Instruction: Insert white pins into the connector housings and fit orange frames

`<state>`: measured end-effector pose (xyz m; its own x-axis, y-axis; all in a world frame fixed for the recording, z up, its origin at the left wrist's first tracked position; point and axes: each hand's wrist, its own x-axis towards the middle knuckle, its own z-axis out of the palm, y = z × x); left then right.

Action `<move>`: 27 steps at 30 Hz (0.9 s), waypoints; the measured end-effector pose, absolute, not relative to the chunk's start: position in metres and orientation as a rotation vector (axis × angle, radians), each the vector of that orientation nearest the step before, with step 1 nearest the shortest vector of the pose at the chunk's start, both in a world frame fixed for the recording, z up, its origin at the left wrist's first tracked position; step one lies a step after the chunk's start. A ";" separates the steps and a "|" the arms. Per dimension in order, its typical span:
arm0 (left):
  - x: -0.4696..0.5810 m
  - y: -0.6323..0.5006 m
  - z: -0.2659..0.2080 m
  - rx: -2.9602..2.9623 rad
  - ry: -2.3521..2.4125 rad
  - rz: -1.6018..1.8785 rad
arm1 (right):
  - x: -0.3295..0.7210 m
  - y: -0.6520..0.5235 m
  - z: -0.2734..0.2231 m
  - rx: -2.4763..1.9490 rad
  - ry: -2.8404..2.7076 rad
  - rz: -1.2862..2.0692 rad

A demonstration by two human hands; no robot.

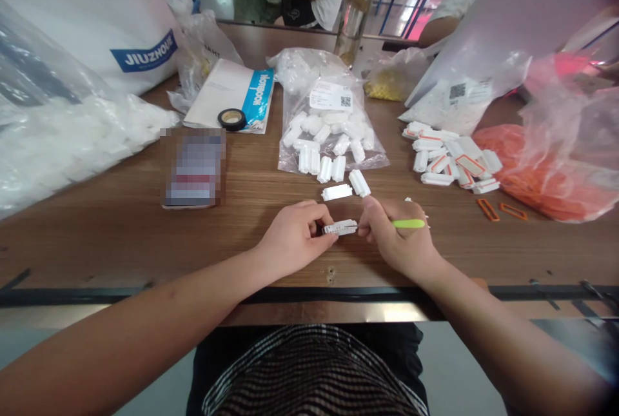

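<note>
Near the front of the table, my left hand [297,238] pinches a white plastic connector housing [340,228] by its left end, with small slots showing on its face. My right hand [397,230] is closed around a thin tool with a lime-green handle [409,224]. The tool's tip is hidden by my fingers, close to the housing's right end. Just beyond my hands lie two loose white housings [337,192], one lying crosswise and one tilted. More of them spill from a clear plastic bag [333,95] with a label.
At the right, white housings with orange rings [449,157] lie beside a bag of orange rings [522,171]; two loose orange rings [487,209] lie nearby. At the left are a blurred phone [193,168], a notebook [227,90] with black tape [232,119], and a large bag [72,138]. A bottle [355,16] stands behind.
</note>
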<state>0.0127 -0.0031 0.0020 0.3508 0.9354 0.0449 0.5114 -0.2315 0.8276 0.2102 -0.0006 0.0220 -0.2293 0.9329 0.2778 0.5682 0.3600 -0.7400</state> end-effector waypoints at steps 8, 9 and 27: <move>0.013 -0.003 0.001 1.878 1.259 0.740 | 0.215 -0.004 0.025 -1.207 -1.956 0.641; 0.013 -0.003 0.001 1.874 1.261 0.736 | 0.217 -0.004 0.025 -1.222 -1.887 0.681; 0.012 -0.003 0.003 1.897 1.255 0.722 | 0.222 0.010 0.016 -1.332 -1.505 0.972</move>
